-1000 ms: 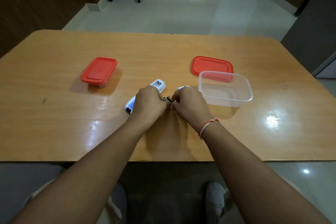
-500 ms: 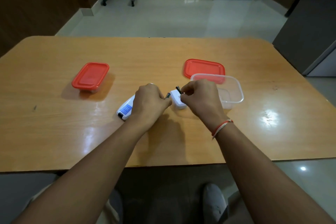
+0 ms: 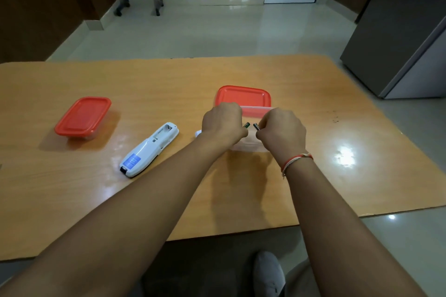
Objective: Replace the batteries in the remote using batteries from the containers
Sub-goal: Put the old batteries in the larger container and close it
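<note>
A white remote (image 3: 149,149) lies face down on the wooden table (image 3: 72,200), its battery bay open and empty at the far end. My left hand (image 3: 223,123) pinches a small dark battery (image 3: 246,125) over the clear open container (image 3: 251,146). My right hand (image 3: 281,131) pinches a second battery (image 3: 256,126) beside it, the two tips almost touching. The white battery cover (image 3: 198,133) peeks out just left of my left wrist. Most of the clear container is hidden behind my hands.
A closed container with a red lid (image 3: 83,117) stands at the left. A loose red lid (image 3: 243,96) lies behind the open container. A grey cabinet (image 3: 398,43) stands off the table's far right corner. My shoe (image 3: 268,272) shows below the table edge.
Both hands left the remote and moved right and away, each with a battery, until they were over the clear container. The remote now lies uncovered. The camera tilted, shifting the scene.
</note>
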